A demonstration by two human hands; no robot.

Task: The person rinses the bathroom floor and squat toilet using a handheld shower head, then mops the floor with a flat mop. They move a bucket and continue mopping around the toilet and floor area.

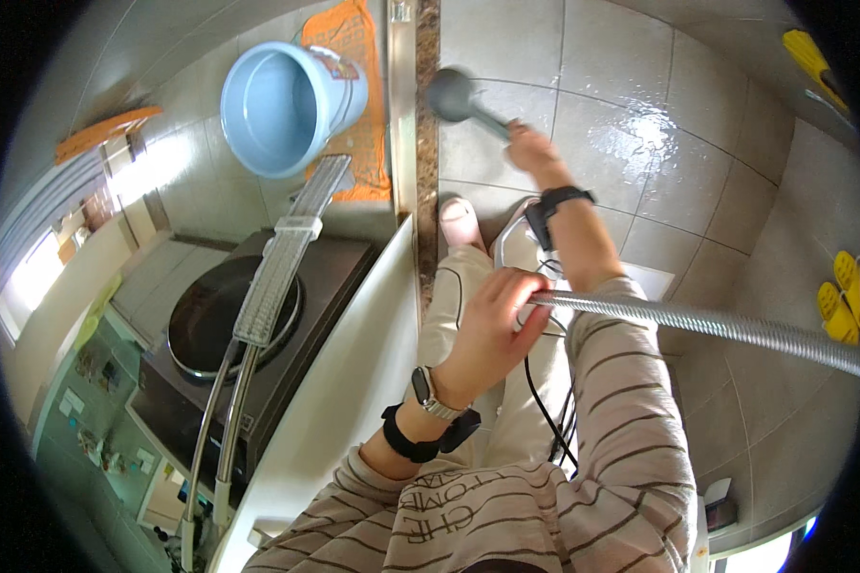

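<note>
My left hand (505,322) grips a ribbed metal flexible hose (688,319), which runs off to the right. My right hand (537,154) reaches forward and holds the handle of a grey tool with a round head (451,97). Motion blur hides whether it is a dipper or a shower head. That head hovers over the tiled floor (502,36) beside a dark marble threshold strip (427,36). Wet, shining patches (641,136) lie on the tiles to the right of my right hand. My feet, in pale slippers (461,215), stand below it.
Left of the threshold, a light-blue bucket (344,86) rests on an orange mat (365,165). A flat mop (279,265) crosses in front of a dark round pan (208,315). A white door panel (344,401) stands beside me. Yellow slippers (838,308) are at the right wall.
</note>
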